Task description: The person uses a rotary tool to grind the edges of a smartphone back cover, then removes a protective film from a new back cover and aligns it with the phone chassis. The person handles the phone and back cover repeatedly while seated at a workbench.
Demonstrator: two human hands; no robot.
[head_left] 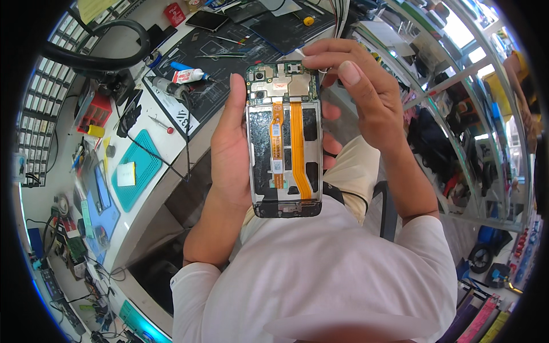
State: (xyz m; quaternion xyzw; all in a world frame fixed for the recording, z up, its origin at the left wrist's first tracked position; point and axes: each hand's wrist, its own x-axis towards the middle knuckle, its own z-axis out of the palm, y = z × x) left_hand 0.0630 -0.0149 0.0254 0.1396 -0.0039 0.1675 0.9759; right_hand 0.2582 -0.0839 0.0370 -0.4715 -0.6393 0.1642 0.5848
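Observation:
An opened smartphone [261, 131] with its back cover off lies upright in my left hand [229, 137]. My thumb is along its left edge and the fingertips show past its right edge. Camera modules and a circuit board [298, 87] fill its upper end. Orange flex cables [297, 146] run down over the bare frame to the dark lower end. At the phone's top right corner is my right hand [377, 97], its fingers bent. A thin pale piece shows by its fingertips; what it is I cannot make out.
On the desk to the left, a dark work mat [226, 63] carries a white-and-red tube [189, 76] and tools. Nearer are a teal mat [143, 154] with a white square piece [126, 174] and a red drawer box [98, 108]. Metal-framed shelves [452, 103] stand at right.

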